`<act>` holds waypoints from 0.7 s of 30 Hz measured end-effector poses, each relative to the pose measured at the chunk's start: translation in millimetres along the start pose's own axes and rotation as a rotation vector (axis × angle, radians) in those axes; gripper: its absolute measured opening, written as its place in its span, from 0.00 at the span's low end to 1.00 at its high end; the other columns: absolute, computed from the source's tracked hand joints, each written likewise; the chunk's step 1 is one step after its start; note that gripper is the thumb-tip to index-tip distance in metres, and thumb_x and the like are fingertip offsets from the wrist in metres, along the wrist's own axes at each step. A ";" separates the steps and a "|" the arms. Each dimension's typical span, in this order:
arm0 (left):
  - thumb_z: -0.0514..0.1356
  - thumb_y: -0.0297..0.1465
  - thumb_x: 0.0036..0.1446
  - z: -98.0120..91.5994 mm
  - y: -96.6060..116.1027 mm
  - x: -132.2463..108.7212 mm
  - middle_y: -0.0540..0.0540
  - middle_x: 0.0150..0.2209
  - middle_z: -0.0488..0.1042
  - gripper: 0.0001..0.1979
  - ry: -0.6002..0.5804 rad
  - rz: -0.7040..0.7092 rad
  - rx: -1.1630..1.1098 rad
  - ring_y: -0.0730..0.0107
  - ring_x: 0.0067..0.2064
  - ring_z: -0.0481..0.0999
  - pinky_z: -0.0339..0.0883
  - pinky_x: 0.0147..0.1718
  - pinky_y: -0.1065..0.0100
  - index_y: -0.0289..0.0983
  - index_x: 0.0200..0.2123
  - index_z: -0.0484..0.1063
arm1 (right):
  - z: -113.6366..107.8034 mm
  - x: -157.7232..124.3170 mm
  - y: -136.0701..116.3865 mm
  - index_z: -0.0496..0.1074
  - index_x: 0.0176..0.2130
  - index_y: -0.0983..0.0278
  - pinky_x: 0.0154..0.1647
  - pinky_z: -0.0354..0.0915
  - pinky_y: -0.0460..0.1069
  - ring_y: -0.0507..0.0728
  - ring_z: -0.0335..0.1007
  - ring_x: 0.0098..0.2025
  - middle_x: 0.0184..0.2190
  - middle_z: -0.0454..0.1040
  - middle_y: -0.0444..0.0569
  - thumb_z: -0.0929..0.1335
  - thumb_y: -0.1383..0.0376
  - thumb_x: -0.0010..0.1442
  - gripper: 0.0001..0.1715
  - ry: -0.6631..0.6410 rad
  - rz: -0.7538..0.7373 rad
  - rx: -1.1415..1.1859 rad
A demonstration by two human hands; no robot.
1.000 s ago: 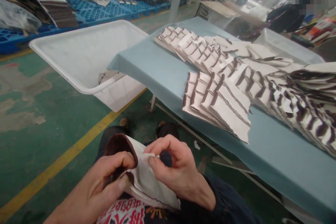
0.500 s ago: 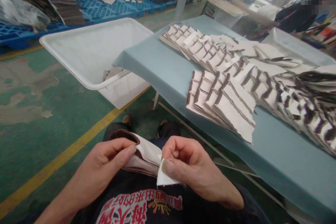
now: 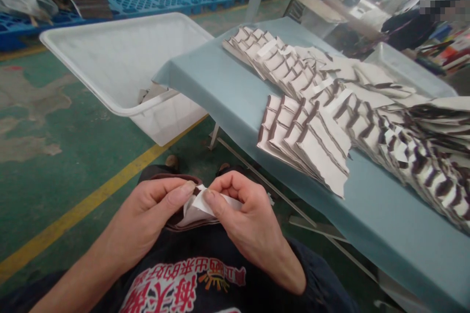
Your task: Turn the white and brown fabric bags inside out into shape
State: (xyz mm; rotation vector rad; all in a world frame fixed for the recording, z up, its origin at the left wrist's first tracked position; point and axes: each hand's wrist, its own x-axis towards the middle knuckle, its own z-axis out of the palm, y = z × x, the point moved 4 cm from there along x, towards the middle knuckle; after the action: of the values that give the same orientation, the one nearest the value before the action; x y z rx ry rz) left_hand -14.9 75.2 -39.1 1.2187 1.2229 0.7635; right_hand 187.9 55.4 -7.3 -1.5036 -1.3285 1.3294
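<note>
Over my lap I hold a folded fabric piece, white on its outer face with a dark brown edge. My left hand pinches its brown edge between thumb and fingers. Close beside it, my right hand is closed on a small white slip lying against the fabric near that edge. The fingertips of both hands are nearly touching. What the curled right fingers cover is hidden.
A table with a blue-grey cover stands to my right, bearing overlapping stacks of white-and-brown fabric pieces. Left of it is a white plastic bin. Blue pallets lie behind; a person in dark clothing is at the far right.
My right hand has moved left and up with the white slip, bringing it to the brown edge beside my left fingertips. The left hand keeps its pinch.
</note>
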 end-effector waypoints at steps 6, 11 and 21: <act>0.73 0.58 0.67 1.7 0.2 0.2 0.47 0.25 0.81 0.28 -0.017 -0.021 -0.020 0.61 0.27 0.75 0.71 0.23 0.69 0.42 0.26 0.84 | 2.0 3.2 3.1 0.81 0.37 0.58 0.31 0.64 0.50 0.55 0.75 0.27 0.28 0.82 0.43 0.75 0.51 0.69 0.14 0.042 -0.032 -0.078; 0.73 0.59 0.68 -1.6 -8.9 0.7 0.47 0.27 0.80 0.28 -0.015 -0.025 -0.015 0.62 0.29 0.75 0.71 0.26 0.69 0.42 0.29 0.88 | 5.5 2.6 3.1 0.80 0.36 0.58 0.29 0.63 0.49 0.54 0.76 0.27 0.28 0.83 0.44 0.75 0.52 0.70 0.15 0.082 -0.076 -0.097; 0.74 0.60 0.66 -3.1 -13.2 3.7 0.49 0.27 0.78 0.28 0.023 -0.084 -0.020 0.64 0.30 0.72 0.67 0.27 0.70 0.41 0.31 0.89 | 11.2 3.9 9.8 0.83 0.39 0.58 0.30 0.64 0.49 0.54 0.76 0.25 0.28 0.84 0.44 0.76 0.57 0.72 0.09 0.228 -0.282 -0.297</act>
State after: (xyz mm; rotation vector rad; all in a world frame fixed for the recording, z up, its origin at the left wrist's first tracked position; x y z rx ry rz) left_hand -19.2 76.3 -52.4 1.1380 1.2741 0.7276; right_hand 179.0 55.8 -19.9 -1.5373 -1.5675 0.7857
